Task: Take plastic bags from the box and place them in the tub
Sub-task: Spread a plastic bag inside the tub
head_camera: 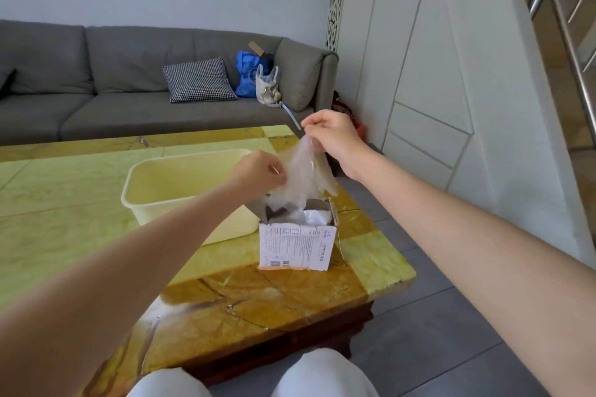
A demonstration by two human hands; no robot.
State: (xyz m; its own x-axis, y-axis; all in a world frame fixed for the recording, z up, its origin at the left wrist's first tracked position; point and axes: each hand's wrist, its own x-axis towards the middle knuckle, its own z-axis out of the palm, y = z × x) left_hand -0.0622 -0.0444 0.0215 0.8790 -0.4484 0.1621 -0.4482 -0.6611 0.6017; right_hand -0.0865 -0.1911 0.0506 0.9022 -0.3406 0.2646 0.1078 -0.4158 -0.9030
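An open white cardboard box (pixel 295 245) stands near the table's right edge, with more clear plastic showing inside it. Above the box hangs a clear plastic bag (pixel 304 176), its lower end still in the box opening. My right hand (pixel 332 138) pinches the bag's top end, raised above the box. My left hand (pixel 258 171) pinches the bag's left side lower down. A pale yellow tub (pixel 154 200) sits just left of the box, touching it, and nothing shows inside it.
The table (pixel 80 213) is green and amber stone; its right edge and near corner lie close to the box. A grey sofa (pixel 129 80) with a checked cushion (pixel 198 79) and bags stands behind. My knees (pixel 251 377) are at the bottom.
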